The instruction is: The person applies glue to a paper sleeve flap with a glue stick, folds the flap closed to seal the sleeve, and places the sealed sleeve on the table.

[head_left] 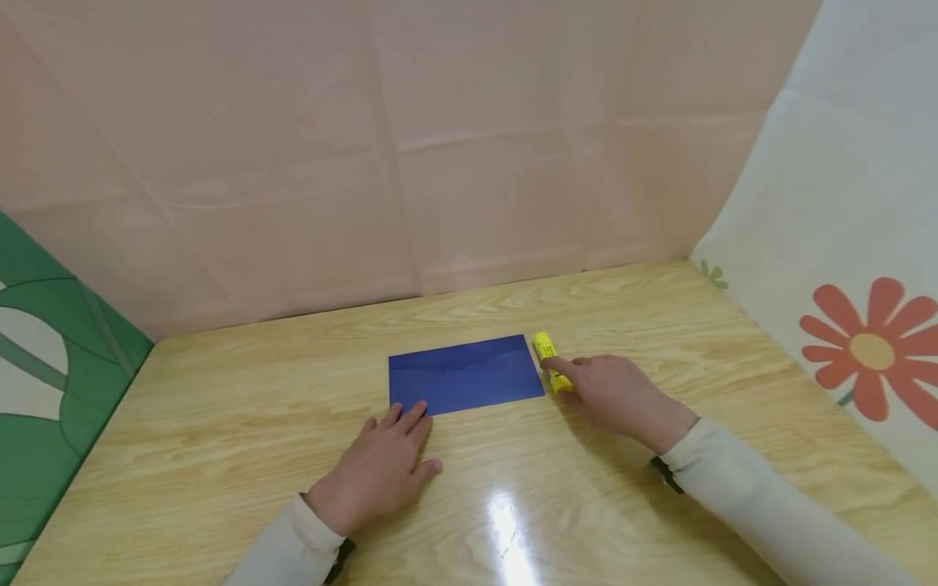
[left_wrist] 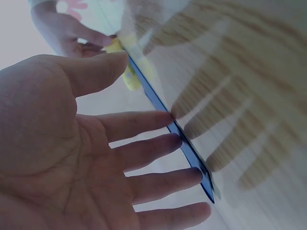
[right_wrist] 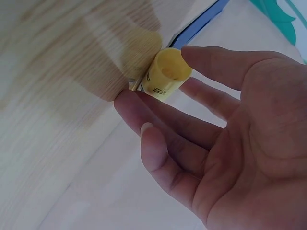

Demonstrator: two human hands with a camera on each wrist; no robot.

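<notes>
A dark blue rectangle of paper (head_left: 462, 376) lies flat on the wooden table, a faint crease running across its upper part. My left hand (head_left: 381, 468) is spread palm down, its straight fingertips resting on the paper's near left corner; the left wrist view shows those fingers (left_wrist: 158, 184) along its edge. Just right of the paper lies a yellow glue stick (head_left: 545, 346), tilted slightly. My right hand (head_left: 615, 399) holds it at its near end. In the right wrist view, the thumb and fingers stand on either side of the yellow tube (right_wrist: 163, 76), whose hollow end faces the camera.
The light wood table (head_left: 242, 407) reaches back to a creased pinkish sheet (head_left: 293, 163). On the right hangs a white cloth with a red flower (head_left: 872, 352). A green patterned cloth (head_left: 37, 456) borders the left side. Light glares off the tabletop near the front.
</notes>
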